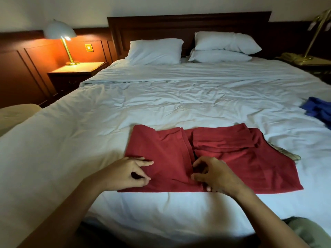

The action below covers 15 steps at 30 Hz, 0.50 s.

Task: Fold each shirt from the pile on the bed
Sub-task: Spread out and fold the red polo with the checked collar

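A red shirt is laid partly folded on the bed, toward 6 o'clock. Its left edge is pinched between thumb and forefinger of the left hand. The middle fold is gripped by the curled fingers of the right hand. A plaid garment is seen under the shirt at 4 o'clock. A blue garment is lying at 3 o'clock.

Red shirt lies flat on the white bed, near edge. Left hand rests on its left edge, index finger extended; grip unclear. Right hand, fingers curled, pinches the centre fold. Plaid garment protrudes beneath the shirt's right side. Blue garment lies apart, far right.
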{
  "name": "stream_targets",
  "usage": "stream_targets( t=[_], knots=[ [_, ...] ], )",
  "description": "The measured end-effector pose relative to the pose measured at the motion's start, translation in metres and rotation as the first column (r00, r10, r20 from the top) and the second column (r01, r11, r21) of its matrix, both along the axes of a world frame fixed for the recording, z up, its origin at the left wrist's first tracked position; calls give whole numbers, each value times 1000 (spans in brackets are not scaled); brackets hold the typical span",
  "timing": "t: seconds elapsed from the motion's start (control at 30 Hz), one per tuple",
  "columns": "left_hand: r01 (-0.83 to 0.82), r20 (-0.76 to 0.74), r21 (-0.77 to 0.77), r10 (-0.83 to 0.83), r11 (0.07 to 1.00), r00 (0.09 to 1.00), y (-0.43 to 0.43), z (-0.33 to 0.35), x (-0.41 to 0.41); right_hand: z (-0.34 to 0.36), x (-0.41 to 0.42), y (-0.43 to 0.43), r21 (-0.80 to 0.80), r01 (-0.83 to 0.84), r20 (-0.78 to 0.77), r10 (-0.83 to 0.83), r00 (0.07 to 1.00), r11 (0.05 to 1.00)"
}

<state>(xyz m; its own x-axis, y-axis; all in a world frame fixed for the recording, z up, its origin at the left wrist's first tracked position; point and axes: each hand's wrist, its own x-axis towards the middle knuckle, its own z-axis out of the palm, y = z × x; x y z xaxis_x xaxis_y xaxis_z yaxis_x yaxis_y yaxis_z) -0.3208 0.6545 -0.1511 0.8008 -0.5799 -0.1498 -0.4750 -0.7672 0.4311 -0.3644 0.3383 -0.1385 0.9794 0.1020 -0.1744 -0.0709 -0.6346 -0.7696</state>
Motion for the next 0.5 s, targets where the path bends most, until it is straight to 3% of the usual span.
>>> stream_targets(
  t=[0.07, 0.17, 0.33, 0.5],
  knots=[
    [-111, 46, -105, 117, 988, 992, -7, 4, 11, 7, 14, -1, -184, 92, 187, -57, 981, 979],
    [-296, 170, -155, 321, 942, 932, -19, -1, 46, 14, 53, 10, -228, 202, 312, -126, 942, 952],
    [-464, 118, -60, 468, 884, 876, -46, -24, 96, -5, 136, 36, -311, 156, 167, -108, 980, 937],
    [-526, 268, -53, 519, 849, 811, -54, -57, 102, -27, 170, 52, -197, 146, 104, -127, 986, 969]
  ],
)
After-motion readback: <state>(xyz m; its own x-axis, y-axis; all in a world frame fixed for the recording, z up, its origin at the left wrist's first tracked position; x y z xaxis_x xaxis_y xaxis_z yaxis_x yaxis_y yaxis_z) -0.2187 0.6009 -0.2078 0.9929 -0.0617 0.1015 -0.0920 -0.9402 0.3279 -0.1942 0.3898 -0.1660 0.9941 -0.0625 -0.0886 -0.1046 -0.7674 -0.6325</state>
